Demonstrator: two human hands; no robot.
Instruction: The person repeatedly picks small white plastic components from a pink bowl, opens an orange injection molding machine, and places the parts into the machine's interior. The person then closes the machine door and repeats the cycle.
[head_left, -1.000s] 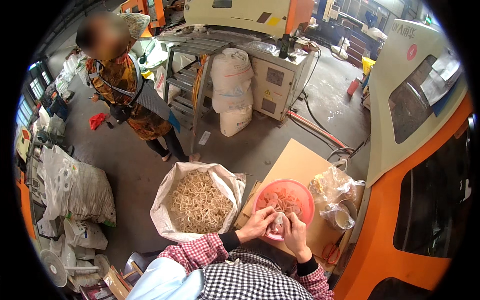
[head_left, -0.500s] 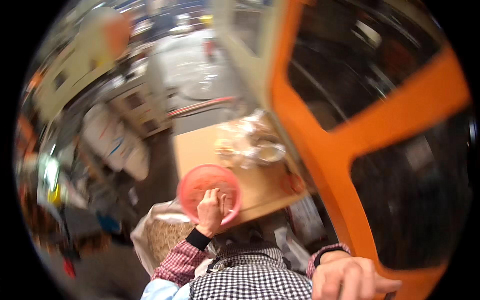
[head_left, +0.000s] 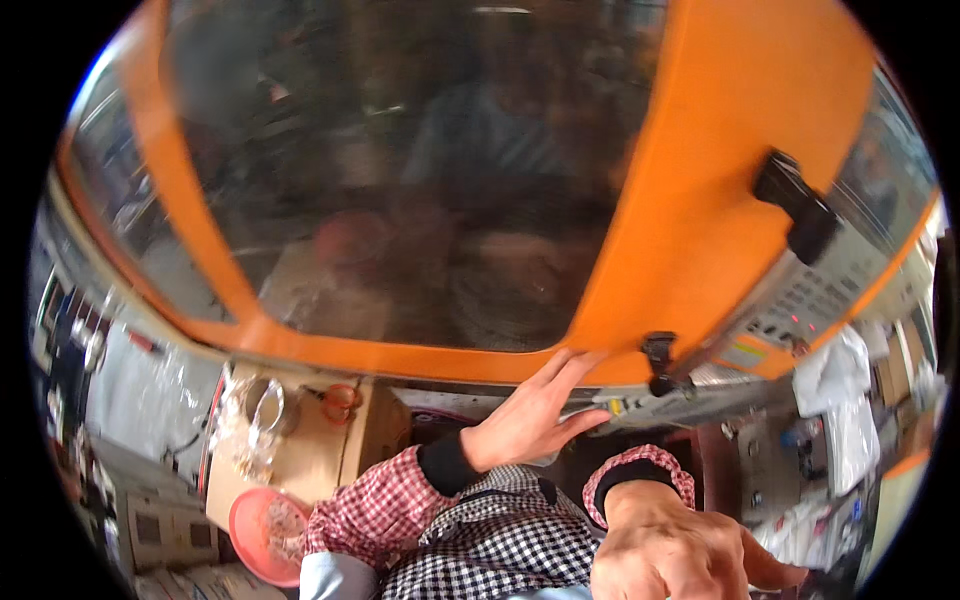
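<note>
My left hand is stretched out, thumb apart, with nothing in it. Its fingertips are at the lower edge of the orange machine door, which has a large dark window. Close to me at the lower right is my right hand. The thumb sticks out to the side and the other fingers bend down, partly cut off by the picture's edge; I see nothing held. At the lower left stands a pink basin with small pale pieces in it, partly behind my left sleeve.
A cardboard-coloured tabletop carries a roll of clear tape, crumpled clear plastic and orange-handled scissors. On the machine's right are black handles and a button panel. White plastic bags hang farther right.
My view has turned right toward the orange door. My left hand has left the pink basin and reached the door's lower edge. The right hand stays low at the right.
</note>
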